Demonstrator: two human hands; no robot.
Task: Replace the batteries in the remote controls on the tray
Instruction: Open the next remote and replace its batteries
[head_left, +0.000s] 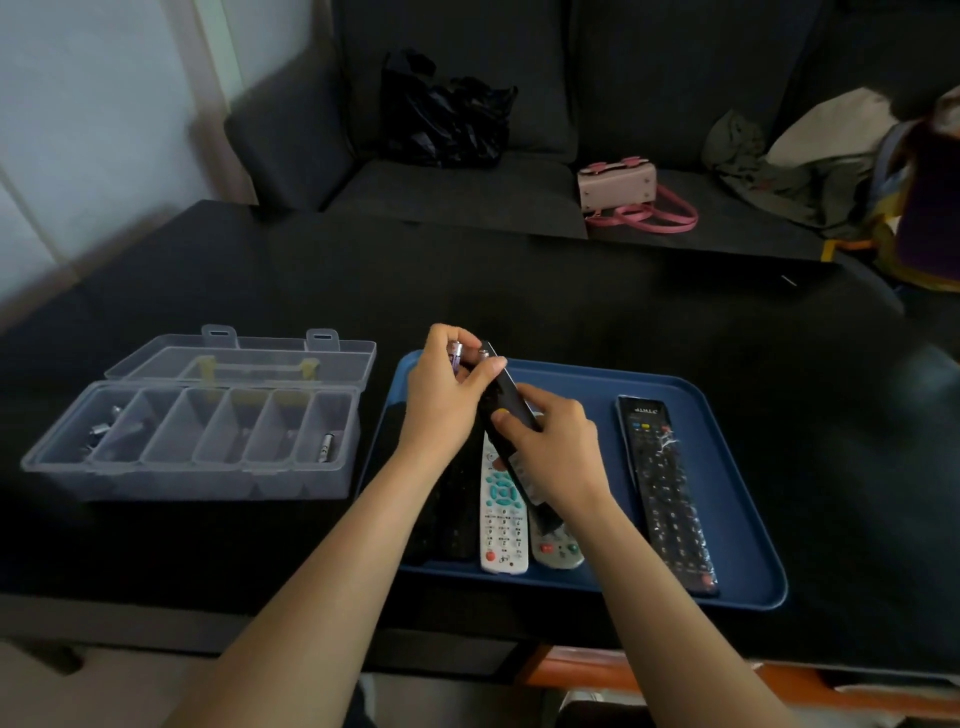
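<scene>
A black remote (511, 410) is held tilted above the blue tray (727, 415). My right hand (550, 441) grips its middle. My left hand (441, 389) is at its top end, with a purple battery (456, 356) pinched between the fingers and the thumb pressing the remote's edge; a second battery tip (483, 354) shows at the remote's top. On the tray lie a white remote (501, 514), a grey remote (558, 551), a dark remote (457, 509) on the left, and a long black remote in plastic wrap (665, 488).
A clear plastic compartment box (208, 431) with its lid open stands left of the tray; one battery (326, 448) lies in its right cell and small items in the left cells. Beyond the black table is a dark sofa with a pink bag (623, 192) and a black bag (447, 114).
</scene>
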